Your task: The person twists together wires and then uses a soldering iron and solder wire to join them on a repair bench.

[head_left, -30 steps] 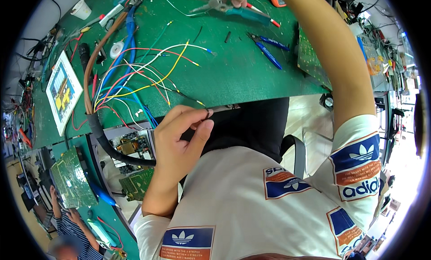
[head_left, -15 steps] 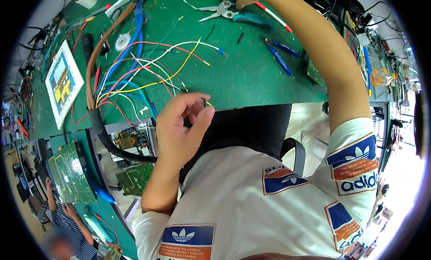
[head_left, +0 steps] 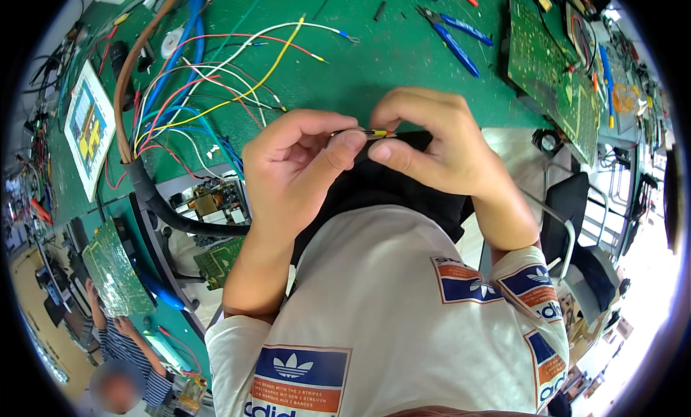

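Observation:
Above the near edge of the bench, my left hand (head_left: 299,165) pinches a thin dark wire (head_left: 376,133) with a yellow and red end between thumb and forefinger. My right hand (head_left: 446,147) faces it, thumb and forefinger curled round the coloured end; the exact contact is partly hidden. To the left fans out a bundle of loose wires (head_left: 209,93) in red, white, yellow, blue and brown, coming from a thick black-sleeved cable (head_left: 147,190). One white wire bears a blue fork-shaped terminal (head_left: 348,35).
Blue-handled cutters (head_left: 457,46) lie on the green bench (head_left: 403,64) beyond my hands. A large circuit board (head_left: 551,79) is at the right, and a printed picture sheet (head_left: 88,133) at the left. Lower left, a person in a striped top (head_left: 119,345) sits by another board (head_left: 115,269).
My right hand has come back from beside the large pliers at the far side and met my left hand at the wire. The view has shifted, so the bench things sit higher.

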The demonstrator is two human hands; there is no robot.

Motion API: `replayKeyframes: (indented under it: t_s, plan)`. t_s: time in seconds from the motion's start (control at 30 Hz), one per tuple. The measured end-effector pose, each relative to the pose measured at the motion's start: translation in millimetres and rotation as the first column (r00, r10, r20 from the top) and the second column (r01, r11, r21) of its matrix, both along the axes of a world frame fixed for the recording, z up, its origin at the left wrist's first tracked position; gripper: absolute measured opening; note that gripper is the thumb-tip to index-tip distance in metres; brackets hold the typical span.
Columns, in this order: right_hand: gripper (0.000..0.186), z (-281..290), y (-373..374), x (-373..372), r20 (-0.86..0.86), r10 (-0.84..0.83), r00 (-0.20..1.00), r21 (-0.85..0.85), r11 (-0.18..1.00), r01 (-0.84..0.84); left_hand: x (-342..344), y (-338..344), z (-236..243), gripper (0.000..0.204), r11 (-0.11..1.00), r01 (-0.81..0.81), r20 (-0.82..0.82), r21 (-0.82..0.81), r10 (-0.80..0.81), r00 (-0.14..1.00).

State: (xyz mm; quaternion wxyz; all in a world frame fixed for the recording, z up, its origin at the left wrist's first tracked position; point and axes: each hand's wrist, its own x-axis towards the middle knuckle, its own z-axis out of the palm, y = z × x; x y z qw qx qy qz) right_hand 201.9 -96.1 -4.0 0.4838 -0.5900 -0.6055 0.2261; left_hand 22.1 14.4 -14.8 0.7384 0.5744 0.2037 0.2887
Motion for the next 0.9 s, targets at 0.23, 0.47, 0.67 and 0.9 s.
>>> replayKeyframes:
  t_s: [0.23, 0.47, 0.67, 0.9]
  plan:
    - [0.010, -15.2, -24.3, -8.3, 0.011, -0.073, 0.997, 0.110, 0.991, 0.071, -1.5, -12.4, -3.4, 0.015, 0.994, 0.042, -0.067, 0.099, -0.035, 0.997]
    - [0.013, -27.6, -43.4, -14.4, 0.046, -0.069, 0.997, 0.077, 0.995, 0.066, -7.2, -29.8, -20.8, 0.016, 0.947, -0.008, -0.088, 0.322, 0.038, 0.995]
    - [0.011, -24.4, -46.5, -18.4, -0.011, -0.066, 0.998, -0.018, 0.998, 0.066, -5.7, -30.2, -18.9, 0.019, 0.816, 0.054, -0.163, 0.576, 0.050, 0.985]
    - [0.010, -24.4, -54.2, 3.8, -0.174, 0.440, 0.881, -0.097, 0.882, -0.460, -14.4, -24.7, -11.5, 0.022, 0.557, 0.351, -0.206, 0.753, -0.306, 0.929]
